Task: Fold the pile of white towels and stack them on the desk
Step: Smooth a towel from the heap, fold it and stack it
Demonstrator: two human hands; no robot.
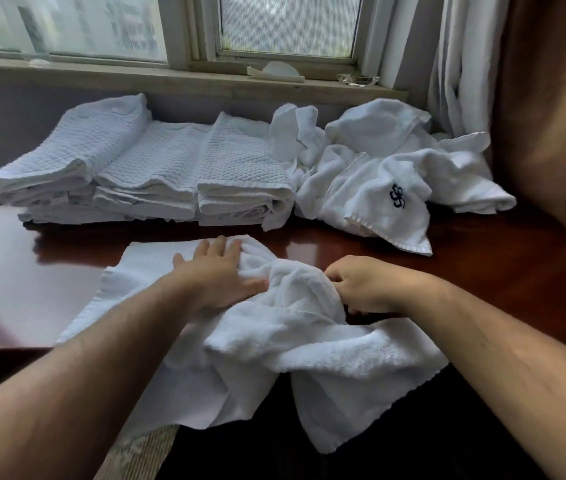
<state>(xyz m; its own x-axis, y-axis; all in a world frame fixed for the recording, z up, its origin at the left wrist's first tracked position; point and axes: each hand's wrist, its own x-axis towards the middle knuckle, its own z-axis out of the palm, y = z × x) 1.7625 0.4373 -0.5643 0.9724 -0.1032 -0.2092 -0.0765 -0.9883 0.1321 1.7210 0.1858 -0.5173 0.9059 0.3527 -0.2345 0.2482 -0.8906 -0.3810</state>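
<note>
A white towel [285, 344] lies crumpled on the near edge of the dark wooden desk [465, 271], part of it hanging over the front. My left hand [219, 275] presses flat on its left, smoother part with the fingers spread. My right hand [361, 285] grips a bunched fold of the same towel, fingers curled into the cloth. Behind, three stacks of folded white towels [143, 174] stand side by side at the back left. A loose pile of unfolded white towels [385, 174], one with a dark embroidered mark, lies at the back right.
A window sill [170, 76] with small items runs behind the desk. White and brown curtains [517, 98] hang at the right, close to the loose pile. Bare desk surface shows to the right of my right hand and at the far left.
</note>
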